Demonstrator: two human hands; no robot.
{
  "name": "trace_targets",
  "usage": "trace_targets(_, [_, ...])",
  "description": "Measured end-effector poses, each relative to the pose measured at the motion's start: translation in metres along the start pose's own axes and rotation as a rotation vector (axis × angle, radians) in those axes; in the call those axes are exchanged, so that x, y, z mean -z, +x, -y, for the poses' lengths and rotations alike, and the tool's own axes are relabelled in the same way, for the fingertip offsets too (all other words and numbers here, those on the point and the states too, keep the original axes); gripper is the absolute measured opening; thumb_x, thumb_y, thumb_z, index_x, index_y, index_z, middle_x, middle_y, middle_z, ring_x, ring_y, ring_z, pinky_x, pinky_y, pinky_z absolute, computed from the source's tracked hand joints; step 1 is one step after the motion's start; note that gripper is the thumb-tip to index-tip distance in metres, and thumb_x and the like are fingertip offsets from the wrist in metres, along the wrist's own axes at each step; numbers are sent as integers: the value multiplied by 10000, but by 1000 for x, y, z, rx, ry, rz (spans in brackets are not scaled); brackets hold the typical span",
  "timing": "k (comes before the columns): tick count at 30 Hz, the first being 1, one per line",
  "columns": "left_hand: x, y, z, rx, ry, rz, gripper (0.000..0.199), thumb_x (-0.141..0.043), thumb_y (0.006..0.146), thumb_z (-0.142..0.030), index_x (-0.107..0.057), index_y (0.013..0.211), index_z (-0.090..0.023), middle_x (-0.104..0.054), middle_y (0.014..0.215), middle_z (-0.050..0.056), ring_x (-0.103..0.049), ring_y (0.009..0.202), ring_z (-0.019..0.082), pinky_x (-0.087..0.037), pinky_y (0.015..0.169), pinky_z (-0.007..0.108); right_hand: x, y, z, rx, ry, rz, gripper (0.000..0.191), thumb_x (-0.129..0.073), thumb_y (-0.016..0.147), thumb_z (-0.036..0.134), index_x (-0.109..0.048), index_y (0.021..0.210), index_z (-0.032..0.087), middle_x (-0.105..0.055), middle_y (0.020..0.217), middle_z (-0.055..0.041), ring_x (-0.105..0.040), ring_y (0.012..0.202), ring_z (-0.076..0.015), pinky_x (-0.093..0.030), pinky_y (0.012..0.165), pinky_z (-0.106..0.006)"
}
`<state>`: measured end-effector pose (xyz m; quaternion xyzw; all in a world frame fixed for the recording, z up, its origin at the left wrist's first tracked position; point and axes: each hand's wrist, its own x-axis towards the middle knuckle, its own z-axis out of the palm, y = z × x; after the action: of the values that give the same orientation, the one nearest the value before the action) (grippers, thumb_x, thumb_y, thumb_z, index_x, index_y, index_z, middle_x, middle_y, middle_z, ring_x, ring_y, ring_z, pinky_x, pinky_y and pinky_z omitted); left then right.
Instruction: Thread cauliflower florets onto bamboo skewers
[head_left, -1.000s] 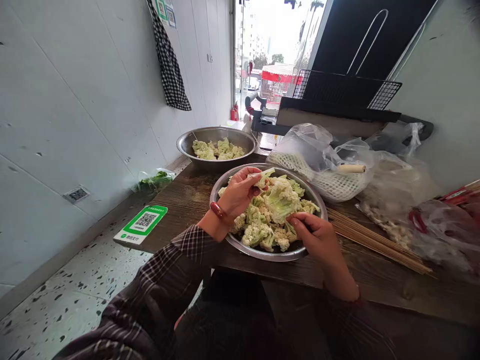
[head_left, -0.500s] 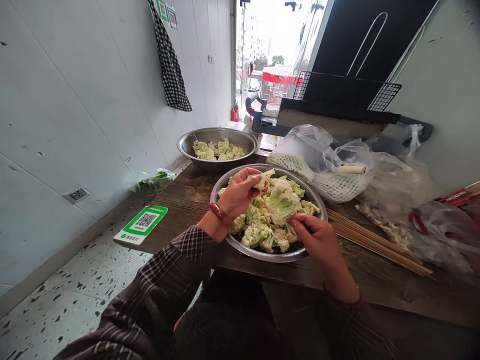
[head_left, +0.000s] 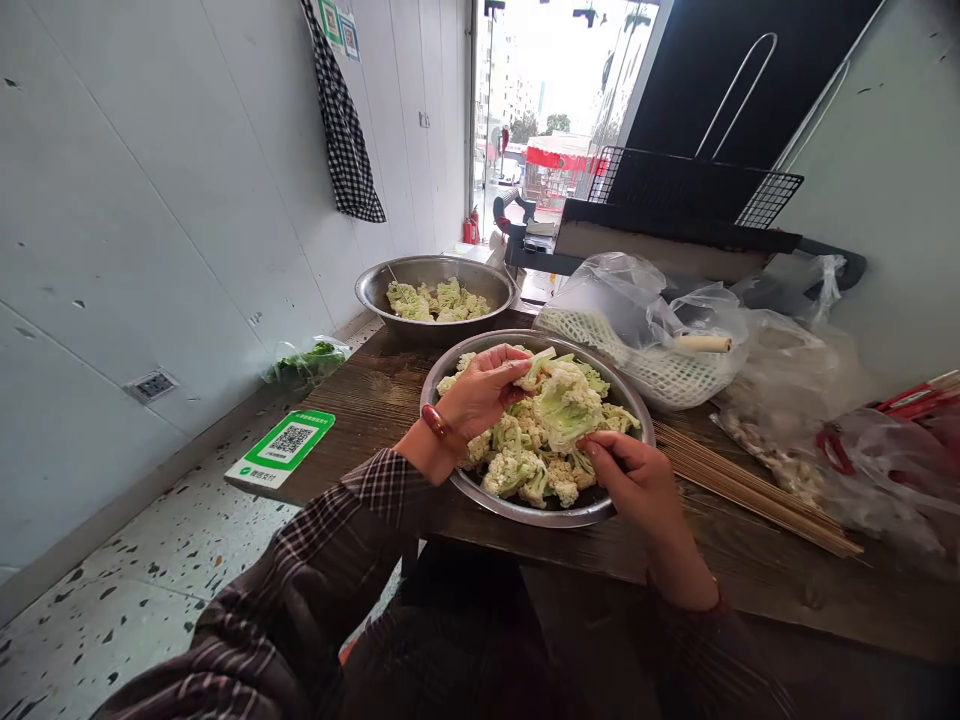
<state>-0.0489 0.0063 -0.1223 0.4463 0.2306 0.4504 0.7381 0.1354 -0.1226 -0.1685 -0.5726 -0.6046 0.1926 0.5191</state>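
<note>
Light Fingertip Hold: Slip the Chief Concern

A pale green-and-white, knobbly cauliflower cluster [head_left: 566,405] is held over the near round, silvery metal basin [head_left: 551,516], which contains similar loose florets [head_left: 517,470]. The bare right hand [head_left: 636,478] has thumb and index finger clamped on the cluster's lower edge. The bare left hand [head_left: 480,398], wearing a red-brown bracelet [head_left: 435,421], has its fingertips closed on a smaller pale floret [head_left: 538,370]; whether the two pieces are joined cannot be told. Assessed risk: the narrow pinch could let the cluster slip, or too firm a pull could crumble it. The basin stands on a dark brown, grained wooden table [head_left: 360,425], near a bundle of thin tan sticks [head_left: 757,490]. Beyond are a pale panelled wall [head_left: 165,200] and a bright doorway [head_left: 556,75].
</note>
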Motion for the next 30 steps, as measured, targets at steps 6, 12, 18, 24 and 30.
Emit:
trace_targets(6, [1,0,0,21,2,32,397,-913,590,-296,-610,783,-127,-633,737,2,-598,651,84,-513,568,186,0,-1,2,30,-27,-12,232,-625,884,345,-763,781,191,-706,674,-12,-605,600,-150,-451,564,-252])
trace_targets(12, [1,1,1,10,50,40,408,-914,587,-324,-605,778,-137,-622,736,-11,-575,635,73,-495,572,189,-2,-1,2,9,-33,-20,234,-625,882,351,-758,787,185,-671,642,-5,-567,578,-140,-438,561,-251])
trace_targets(18, [-1,0,1,-3,136,43,390,-895,599,-345,-603,763,-145,-560,671,-34,-493,543,51,-343,469,173,-2,1,2,-61,19,35,268,-615,898,386,-737,784,177,-600,608,5,-499,556,-126,-387,519,-245])
trace_targets(24, [1,1,6,-40,264,89,301,-848,658,-325,-626,737,-139,-540,658,-28,-443,553,50,-300,489,189,1,2,2,-104,54,50,271,-619,884,381,-703,727,176,-534,540,21,-462,522,-122,-356,500,-245])
trace_targets(30, [0,3,9,-102,252,115,284,-828,711,-362,-669,805,-146,-605,745,-9,-512,645,73,-401,589,196,3,5,-1,-167,220,92,273,-628,877,419,-701,810,166,-484,530,42,-418,495,-107,-333,480,-241])
